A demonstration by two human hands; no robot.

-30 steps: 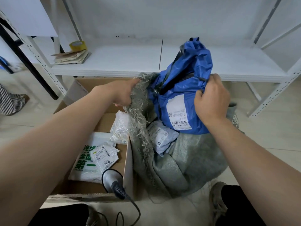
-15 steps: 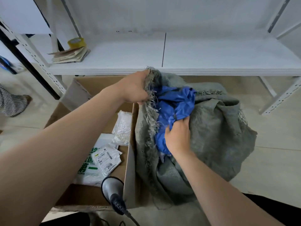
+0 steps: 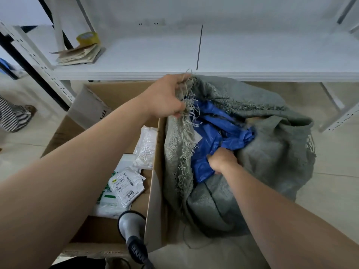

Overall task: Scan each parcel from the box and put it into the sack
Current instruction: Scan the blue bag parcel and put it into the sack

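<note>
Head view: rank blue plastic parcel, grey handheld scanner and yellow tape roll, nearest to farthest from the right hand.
1. The blue plastic parcel, inside the grey woven sack, gripped by the right hand.
2. The grey handheld scanner, lower left, at the cardboard box's near corner.
3. The yellow tape roll, far upper left on the white shelf.

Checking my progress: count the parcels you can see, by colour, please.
Blue parcel, in the sack: 1
White parcels, in the box: 3
Total: 4
</note>
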